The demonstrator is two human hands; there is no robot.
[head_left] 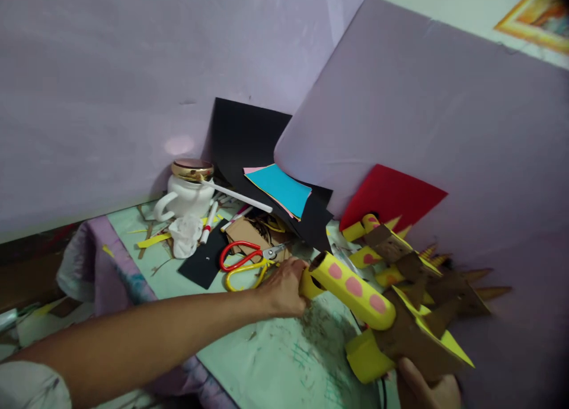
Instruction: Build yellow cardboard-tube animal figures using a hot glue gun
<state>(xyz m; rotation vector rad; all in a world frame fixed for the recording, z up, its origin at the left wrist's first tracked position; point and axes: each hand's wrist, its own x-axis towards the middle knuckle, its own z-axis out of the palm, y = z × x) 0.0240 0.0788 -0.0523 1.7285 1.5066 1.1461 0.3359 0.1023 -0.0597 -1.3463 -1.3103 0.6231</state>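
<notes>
gripping the near cardboard piece (418, 341) low down with the right hand (429, 390): thumb on the face, other fingers mostly hidden. probably held there to keep the spotted yellow roll (355, 287) unpressed; it sticks out toward the left. left hand (284, 290) is narrow, fingers curled against a small yellow piece (311, 284); can't tell if it's pinched or only touched. both are over the right part of the table (253, 361).

more spiky cardboard figures (413, 272) sit behind, toward the wall, likely grouped out of the way. red sheet (391, 198) leans on the wall, which keeps it upright. scissors (269, 253) lie just beyond the left hand, within easy reach. white mug (189, 198) is by the back edge, black sheet (249, 133) propped behind, blue sheet (282, 188) on top of the dark paper.
</notes>
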